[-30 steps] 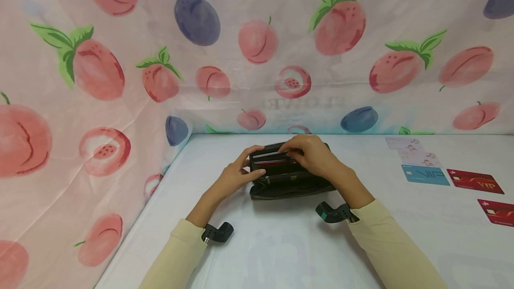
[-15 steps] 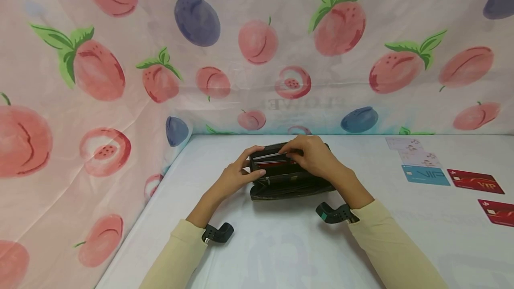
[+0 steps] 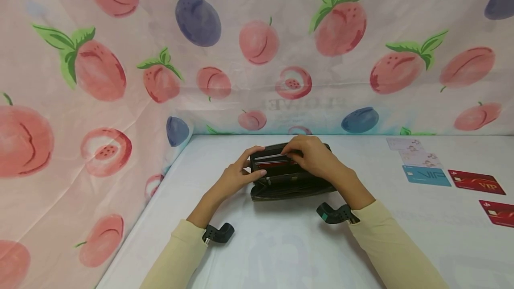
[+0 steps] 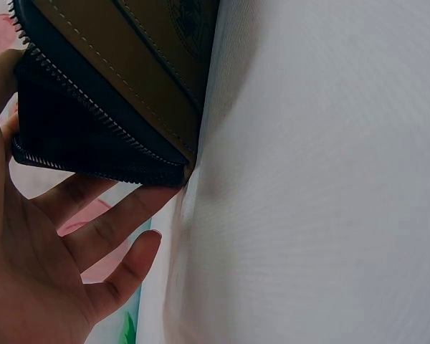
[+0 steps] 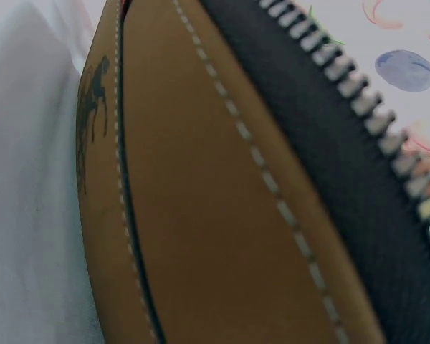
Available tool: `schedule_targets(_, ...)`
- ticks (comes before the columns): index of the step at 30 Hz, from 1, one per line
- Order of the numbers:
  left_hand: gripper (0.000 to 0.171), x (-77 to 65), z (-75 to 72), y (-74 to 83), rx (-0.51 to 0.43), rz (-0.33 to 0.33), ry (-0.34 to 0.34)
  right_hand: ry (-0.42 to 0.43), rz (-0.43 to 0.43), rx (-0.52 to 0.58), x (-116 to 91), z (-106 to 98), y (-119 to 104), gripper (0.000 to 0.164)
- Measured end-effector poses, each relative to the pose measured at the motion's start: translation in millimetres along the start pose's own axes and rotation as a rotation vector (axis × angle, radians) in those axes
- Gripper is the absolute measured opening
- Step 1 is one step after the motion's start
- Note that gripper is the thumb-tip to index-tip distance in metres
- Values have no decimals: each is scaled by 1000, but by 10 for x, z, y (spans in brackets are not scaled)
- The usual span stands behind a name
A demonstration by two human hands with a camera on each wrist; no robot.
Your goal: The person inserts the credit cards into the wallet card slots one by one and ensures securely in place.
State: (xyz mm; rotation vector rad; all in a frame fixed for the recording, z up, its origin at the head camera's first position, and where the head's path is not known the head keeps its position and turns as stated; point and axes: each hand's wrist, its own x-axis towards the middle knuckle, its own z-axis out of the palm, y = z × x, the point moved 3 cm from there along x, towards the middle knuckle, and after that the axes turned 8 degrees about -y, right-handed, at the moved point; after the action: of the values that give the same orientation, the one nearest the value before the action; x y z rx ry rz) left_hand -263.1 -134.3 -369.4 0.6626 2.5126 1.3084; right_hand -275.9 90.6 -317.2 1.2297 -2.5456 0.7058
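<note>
A long zip-around wallet (image 3: 295,191) stands unzipped on the table, its black inside facing up. My left hand (image 3: 232,179) grips its left end, thumb on the near side and fingers at the back. In the left wrist view, that hand (image 4: 36,258) is beside the toothed zip and black side fold of the wallet (image 4: 122,64). My right hand (image 3: 317,158) reaches into the back section with curled fingers, pinching a pale card (image 3: 270,158) in a slot. A red card (image 3: 271,164) shows just in front. The right wrist view has only the wallet's brown stitched outside (image 5: 201,186); the fingers are hidden.
To the right lie two pale printed slips (image 3: 420,158), a blue VIP card (image 3: 426,176), a red VIP card (image 3: 476,182) and another red card (image 3: 499,213). A fruit-printed curtain (image 3: 257,84) hangs behind and left of the white table (image 3: 289,244).
My right fingertips have shifted very slightly to the right at the pale card. My left hand and the wallet stay in place.
</note>
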Motion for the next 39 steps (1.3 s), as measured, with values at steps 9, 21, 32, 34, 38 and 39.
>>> schedule_targets(9, 60, -4, -2, -5, 3, 7, 0, 6, -22, 1, -6, 8, 1, 14)
schedule_targets(21, 60, -4, 0, 6, 1, 0, 4, -17, -28, -33, 0, 4, 4, 15)
schedule_targets(32, 60, -3, -1, 11, 1, 3, 2, -7, -24, -4, -6, 0, 20, 17)
schedule_targets(34, 60, -3, -2, 9, 2, 7, 0, 0, -25, 10, -8, -11, 19, 16)
schedule_targets(38, 59, -4, -3, 7, 1, 8, -1, -1, -19, 43, -13, -55, 9, 16)
schedule_targets(39, 59, -4, -2, 8, -1, 8, -1, -4, -16, 50, -16, -74, 8, 16)
